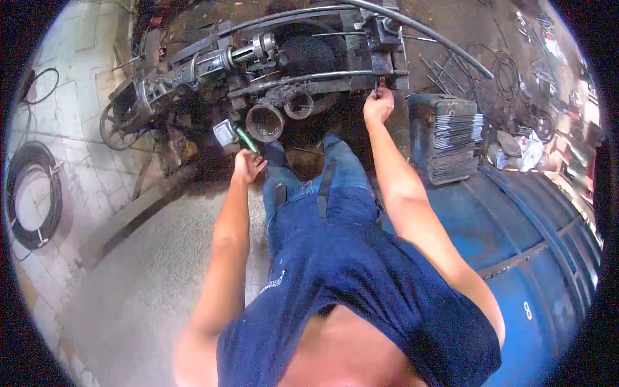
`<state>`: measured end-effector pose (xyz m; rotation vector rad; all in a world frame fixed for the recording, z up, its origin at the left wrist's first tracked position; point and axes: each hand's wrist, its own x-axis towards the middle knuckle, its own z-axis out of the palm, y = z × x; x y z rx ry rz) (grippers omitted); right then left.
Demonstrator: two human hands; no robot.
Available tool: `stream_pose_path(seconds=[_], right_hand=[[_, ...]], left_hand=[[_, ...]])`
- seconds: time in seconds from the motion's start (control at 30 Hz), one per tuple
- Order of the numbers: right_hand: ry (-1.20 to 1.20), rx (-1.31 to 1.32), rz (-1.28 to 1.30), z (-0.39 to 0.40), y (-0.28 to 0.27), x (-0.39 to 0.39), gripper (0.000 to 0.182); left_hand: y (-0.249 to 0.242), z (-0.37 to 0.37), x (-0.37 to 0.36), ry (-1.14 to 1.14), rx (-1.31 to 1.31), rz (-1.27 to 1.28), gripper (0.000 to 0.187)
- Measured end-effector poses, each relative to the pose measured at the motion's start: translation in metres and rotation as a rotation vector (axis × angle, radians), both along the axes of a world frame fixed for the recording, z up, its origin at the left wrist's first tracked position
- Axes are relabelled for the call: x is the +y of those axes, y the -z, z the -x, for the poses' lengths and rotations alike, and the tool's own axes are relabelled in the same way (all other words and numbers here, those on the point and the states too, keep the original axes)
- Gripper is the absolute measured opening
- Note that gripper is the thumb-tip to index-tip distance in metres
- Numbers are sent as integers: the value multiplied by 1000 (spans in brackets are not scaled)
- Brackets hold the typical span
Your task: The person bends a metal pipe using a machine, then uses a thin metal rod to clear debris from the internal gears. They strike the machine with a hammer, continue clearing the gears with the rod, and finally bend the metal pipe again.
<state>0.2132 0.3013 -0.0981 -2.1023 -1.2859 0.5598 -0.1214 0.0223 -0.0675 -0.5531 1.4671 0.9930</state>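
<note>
My left hand (pixel 247 167) is low over the floor, its fingers closed around the lower end of a green handle (pixel 245 138). A blocky light-grey head (pixel 225 133) sits at the far end of that handle, like a hammer. Just to the right of it is the open end of a rusty pipe (pixel 264 122), part of a greasy metal machine (pixel 309 74). At the machine's near right corner my right hand (pixel 379 104) is closed in a pinch. A small, thin dark piece shows above its fingers; I cannot make out what it is.
A long metal bar (pixel 438 44) slants over the machine's right side. To the right, a dark bin (pixel 427 138) stands beside stacked metal plates (pixel 456 138). A large blue metal surface (pixel 496 226) lies nearer me. Coiled black hose (pixel 19 222) rests on the left-hand floor tiles.
</note>
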Motion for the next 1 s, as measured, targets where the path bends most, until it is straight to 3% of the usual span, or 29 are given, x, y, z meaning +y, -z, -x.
stream_pose_path(seconds=[0.13,0.27,0.33,0.37,0.4,0.43,0.47,0.5,0.53,0.6,0.63,0.7,0.8,0.87,0.9,0.93,1.0], right_hand=[[50,-49,169,10,11,13,15],[-7,-120,12,10,21,13,16],[25,-113,-14,6,8,8,16],[57,18,-69,0,7,9,16],[89,149,-124,-8,7,9,16],[116,308,-134,-18,-6,15,13],[71,224,-262,-30,-18,22,8],[84,387,-336,-36,-42,37,5],[46,307,-319,-49,-57,56,5],[19,398,-442,-68,-56,104,7],[41,671,-262,-59,-89,127,10],[-298,775,-273,-72,-66,180,20],[-410,934,-187,-36,-95,220,28],[-865,844,-22,-33,-78,250,40],[-1072,743,-94,-32,-67,258,51],[-1078,741,-84,-26,-70,256,51],[-1012,885,-48,-13,-75,248,34]], left_hand=[[-30,1,14,-92,-61,-149,25],[-70,-8,35,-342,63,-341,23],[-80,-7,34,181,262,-250,22],[-86,-7,34,396,353,-155,19],[-94,-9,37,396,351,-159,19],[-102,-9,41,743,573,-130,18],[-109,-8,48,1089,794,-92,17],[-117,-8,58,1074,888,-128,15],[-115,-1,66,1037,981,-206,17],[-120,15,101,1069,1109,-139,20],[-115,27,121,1010,1217,-235,20],[-109,48,167,890,1422,-362,21],[-115,68,240,813,1685,-421,22],[-114,77,279,859,1848,-486,25],[-103,84,293,863,1803,-496,26],[-98,88,304,865,1758,-505,26],[-80,91,314,863,1719,-475,33]])
